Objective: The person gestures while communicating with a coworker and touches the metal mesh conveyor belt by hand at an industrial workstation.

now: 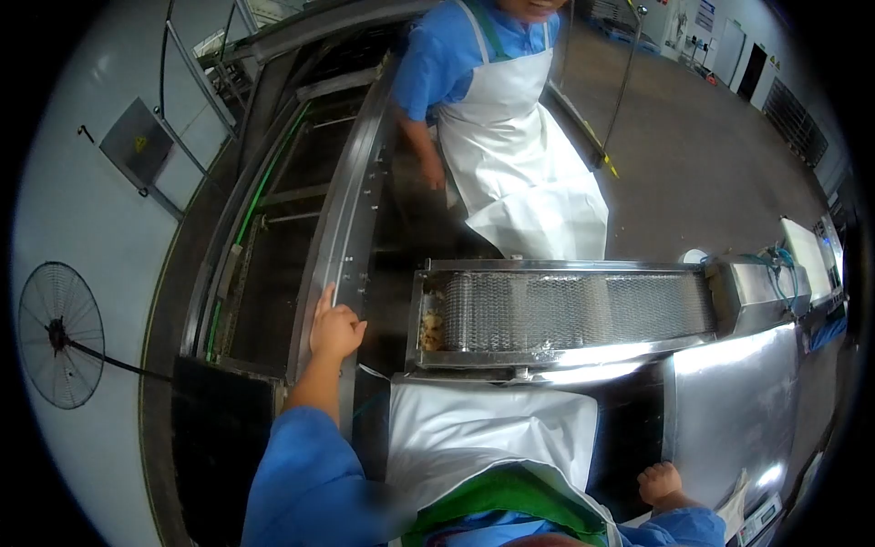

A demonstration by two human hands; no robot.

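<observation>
While left hand point(337, 332) is part-spread at metal rail point(332, 237) | right hand point(660, 483) curls fist-like at steel table point(735, 401) edge

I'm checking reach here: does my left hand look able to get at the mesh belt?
Probably yes: your left hand looks empty at the metal rail, with only a gap and the metal frame before the mesh belt.

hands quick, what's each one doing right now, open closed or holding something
Left hand: partly open, index finger out at the rail, nothing seen in it.
Right hand: curled closed; contents cannot be told.
</observation>
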